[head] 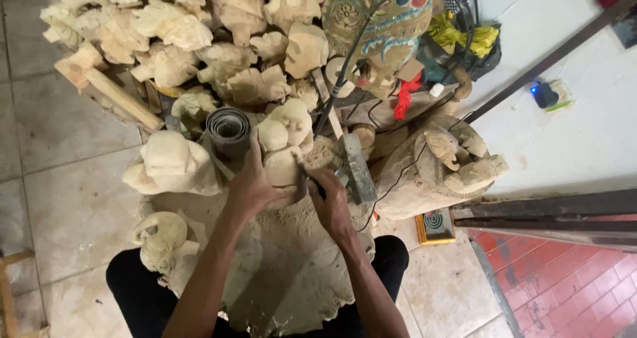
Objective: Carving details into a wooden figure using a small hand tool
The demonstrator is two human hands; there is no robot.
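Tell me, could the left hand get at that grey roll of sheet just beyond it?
Probably yes. The left hand grips the pale unpainted wooden carving, and the grey rolled sheet stands right beside its fingers with nothing between; it would have to let go first.

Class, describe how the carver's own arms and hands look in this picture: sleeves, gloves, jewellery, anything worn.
Both forearms are bare, with no sleeve showing as far up as the picture reaches. The left hand and right hand wear no gloves. No watch, bracelet or ring can be made out. Below the arms, dark black clothing covers the lap and legs.
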